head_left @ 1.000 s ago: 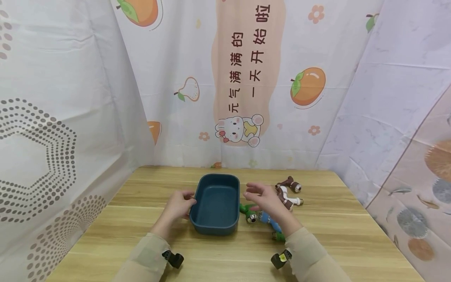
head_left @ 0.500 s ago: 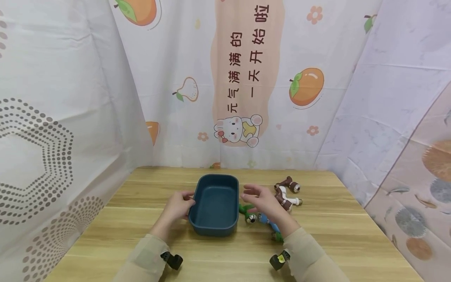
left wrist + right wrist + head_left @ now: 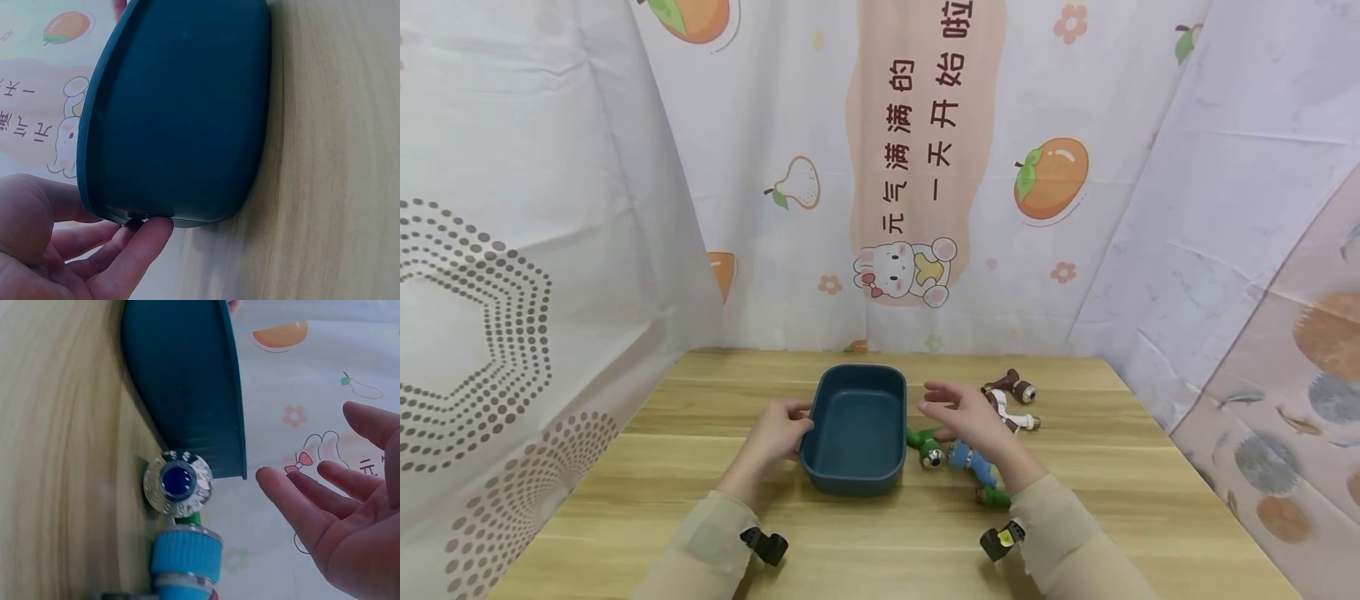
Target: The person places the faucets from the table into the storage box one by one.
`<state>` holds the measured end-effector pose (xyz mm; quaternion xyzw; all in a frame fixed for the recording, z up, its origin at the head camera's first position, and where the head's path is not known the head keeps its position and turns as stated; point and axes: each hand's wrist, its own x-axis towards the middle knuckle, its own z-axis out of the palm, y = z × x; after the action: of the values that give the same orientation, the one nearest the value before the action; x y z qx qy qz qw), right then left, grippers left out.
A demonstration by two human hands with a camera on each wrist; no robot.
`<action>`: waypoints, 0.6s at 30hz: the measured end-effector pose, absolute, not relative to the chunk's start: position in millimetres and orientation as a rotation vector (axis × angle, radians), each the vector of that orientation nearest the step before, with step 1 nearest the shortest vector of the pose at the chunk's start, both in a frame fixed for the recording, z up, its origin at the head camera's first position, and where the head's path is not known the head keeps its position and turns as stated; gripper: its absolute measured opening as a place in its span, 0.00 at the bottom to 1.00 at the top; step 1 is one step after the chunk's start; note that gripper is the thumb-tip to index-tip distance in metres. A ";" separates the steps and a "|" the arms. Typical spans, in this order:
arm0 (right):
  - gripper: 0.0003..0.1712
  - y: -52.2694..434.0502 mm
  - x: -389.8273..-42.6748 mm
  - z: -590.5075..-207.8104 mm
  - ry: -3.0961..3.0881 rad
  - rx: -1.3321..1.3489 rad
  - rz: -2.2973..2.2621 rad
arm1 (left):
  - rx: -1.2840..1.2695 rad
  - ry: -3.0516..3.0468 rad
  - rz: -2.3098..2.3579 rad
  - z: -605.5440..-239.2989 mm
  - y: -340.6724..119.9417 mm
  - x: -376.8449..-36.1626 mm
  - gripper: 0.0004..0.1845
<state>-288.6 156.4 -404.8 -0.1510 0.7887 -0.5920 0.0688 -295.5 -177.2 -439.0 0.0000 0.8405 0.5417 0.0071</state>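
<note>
A dark teal rectangular bin (image 3: 859,485) stands upright on the wooden table. My left hand (image 3: 777,432) grips its left side, with the thumb at the rim and fingertips against the outer wall, as the left wrist view shows. Just off the bin's right side, my right hand (image 3: 962,414) hovers with relaxed fingers spread, holding nothing. Below and beside it lie tap-like pieces with metal ends: a green one (image 3: 930,454), a blue one (image 3: 973,461), another green one (image 3: 995,497) partly behind the wrist, a white one (image 3: 1019,421) and a brown one (image 3: 1011,387).
The wooden table (image 3: 715,417) runs back to a printed curtain (image 3: 760,275), with more hanging cloth at left and right. In the right wrist view, a blue ribbed piece (image 3: 186,556) and a chrome ring end (image 3: 156,494) lie close to the bin's wall.
My right hand has shifted slightly away from the bin, showing more of the blue piece below it. The left hand stays at the bin's left side. The head view has moved a little.
</note>
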 end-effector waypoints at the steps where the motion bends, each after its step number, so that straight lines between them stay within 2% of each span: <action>1: 0.34 158.0 -288.0 -403.5 2.388 -0.463 -1.773 | -0.003 2.626 1.695 -438.8 -177.5 -295.5 0.23; 18: 0.36 190.7 -280.7 -383.4 2.619 -0.538 -1.633 | 0.027 2.635 1.705 -439.0 -178.8 -296.8 0.23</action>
<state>-280.7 190.7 -383.4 -0.1716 0.8359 -0.5213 0.0042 -296.8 -178.8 -439.0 0.0085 0.8396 0.5432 0.0016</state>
